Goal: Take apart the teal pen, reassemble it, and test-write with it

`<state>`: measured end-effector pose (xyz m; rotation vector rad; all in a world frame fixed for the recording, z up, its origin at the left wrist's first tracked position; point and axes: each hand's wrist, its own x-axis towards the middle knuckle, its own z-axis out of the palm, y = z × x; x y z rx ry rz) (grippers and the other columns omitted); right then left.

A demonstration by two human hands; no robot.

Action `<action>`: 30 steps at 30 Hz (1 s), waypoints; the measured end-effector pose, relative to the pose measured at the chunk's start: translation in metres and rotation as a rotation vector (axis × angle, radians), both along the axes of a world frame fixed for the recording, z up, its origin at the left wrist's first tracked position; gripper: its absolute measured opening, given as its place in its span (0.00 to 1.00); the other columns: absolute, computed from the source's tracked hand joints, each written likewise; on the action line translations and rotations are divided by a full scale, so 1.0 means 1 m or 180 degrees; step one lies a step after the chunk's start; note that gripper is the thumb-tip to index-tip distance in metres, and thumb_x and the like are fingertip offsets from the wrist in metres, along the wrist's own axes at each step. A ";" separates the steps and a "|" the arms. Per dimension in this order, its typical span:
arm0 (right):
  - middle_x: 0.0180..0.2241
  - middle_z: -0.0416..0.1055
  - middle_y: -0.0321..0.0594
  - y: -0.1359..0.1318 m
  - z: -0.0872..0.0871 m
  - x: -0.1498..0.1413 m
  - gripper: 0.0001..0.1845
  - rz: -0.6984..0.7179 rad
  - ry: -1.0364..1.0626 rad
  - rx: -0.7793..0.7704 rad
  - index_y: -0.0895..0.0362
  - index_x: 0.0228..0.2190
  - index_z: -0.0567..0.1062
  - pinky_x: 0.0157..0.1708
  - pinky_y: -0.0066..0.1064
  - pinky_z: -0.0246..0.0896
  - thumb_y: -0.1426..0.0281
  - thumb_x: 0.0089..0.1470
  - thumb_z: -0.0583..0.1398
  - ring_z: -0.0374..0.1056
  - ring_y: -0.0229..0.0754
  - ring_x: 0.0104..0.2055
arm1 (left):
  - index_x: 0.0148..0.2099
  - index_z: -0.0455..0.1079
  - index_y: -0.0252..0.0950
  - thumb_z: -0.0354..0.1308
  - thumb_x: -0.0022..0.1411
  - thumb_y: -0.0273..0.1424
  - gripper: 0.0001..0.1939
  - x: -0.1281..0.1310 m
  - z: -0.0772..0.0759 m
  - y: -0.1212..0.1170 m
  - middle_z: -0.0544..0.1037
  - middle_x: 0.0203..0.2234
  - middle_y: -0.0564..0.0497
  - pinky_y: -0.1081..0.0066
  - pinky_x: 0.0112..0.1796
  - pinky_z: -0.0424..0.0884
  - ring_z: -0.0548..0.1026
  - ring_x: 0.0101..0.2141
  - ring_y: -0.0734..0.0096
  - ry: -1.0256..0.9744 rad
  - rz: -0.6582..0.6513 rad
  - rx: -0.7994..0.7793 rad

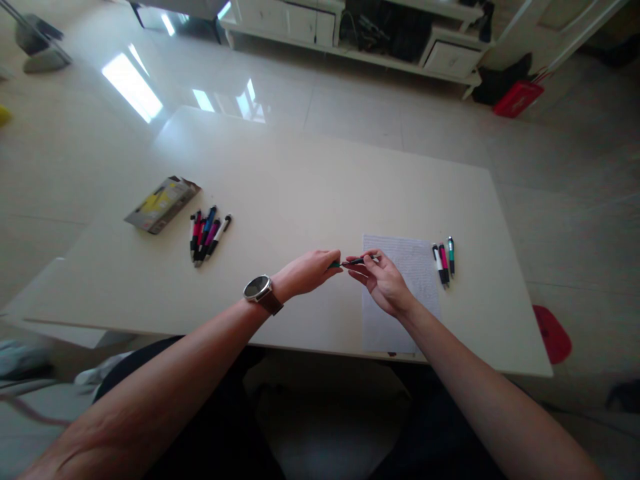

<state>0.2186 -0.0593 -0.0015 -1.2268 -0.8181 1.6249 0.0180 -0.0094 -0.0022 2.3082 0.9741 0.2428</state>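
Observation:
Above the white table, my left hand [321,265] is closed on the green barrel [334,265] of a pen, most of it hidden in the fingers. Close by, my right hand [383,279] pinches a slim black pen part [358,261] between thumb and fingertips. The two parts point at each other, with a thin piece between them; whether they are joined I cannot tell. Beneath my right hand lies a sheet of lined paper [395,313]. Right of it, a white-and-black pen [439,262], a pink pen [443,263] and a green pen [451,256] lie side by side.
Several pens [206,233] lie in a loose bunch on the left of the table [280,187], beside a grey and yellow box [163,205] with an open end flap. A white cabinet [285,23] stands beyond the table, and a red object [551,333] is past its right edge.

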 end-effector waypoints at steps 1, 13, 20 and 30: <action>0.41 0.78 0.36 0.000 -0.001 0.000 0.21 -0.0047 -0.0014 0.0026 0.50 0.36 0.62 0.49 0.42 0.68 0.53 0.53 0.65 0.75 0.45 0.48 | 0.42 0.67 0.37 0.50 0.72 0.37 0.10 0.000 0.001 0.000 0.75 0.32 0.49 0.69 0.32 0.62 0.72 0.33 0.67 -0.0031 -0.0004 0.0008; 0.39 0.77 0.35 0.007 -0.013 0.015 0.20 -0.0596 -0.0377 0.0195 0.50 0.36 0.63 0.40 0.32 0.68 0.54 0.51 0.66 0.75 0.42 0.43 | 0.45 0.73 0.35 0.62 0.62 0.34 0.10 -0.033 -0.013 0.022 0.77 0.35 0.46 0.66 0.35 0.64 0.73 0.36 0.62 0.0831 0.1044 0.0040; 0.38 0.77 0.35 0.006 -0.013 0.013 0.21 -0.0566 -0.0320 0.0152 0.50 0.36 0.64 0.40 0.32 0.67 0.55 0.49 0.67 0.75 0.42 0.42 | 0.46 0.72 0.35 0.61 0.59 0.31 0.12 -0.040 -0.009 0.022 0.77 0.40 0.42 0.63 0.39 0.65 0.73 0.43 0.55 0.1112 0.1079 0.0352; 0.38 0.78 0.37 0.002 -0.009 0.004 0.21 -0.0328 -0.0256 0.0046 0.51 0.35 0.66 0.44 0.35 0.68 0.54 0.48 0.68 0.75 0.43 0.43 | 0.41 0.75 0.36 0.58 0.65 0.34 0.08 -0.001 -0.005 0.005 0.79 0.32 0.50 0.71 0.34 0.67 0.74 0.32 0.71 -0.0493 0.0173 -0.0529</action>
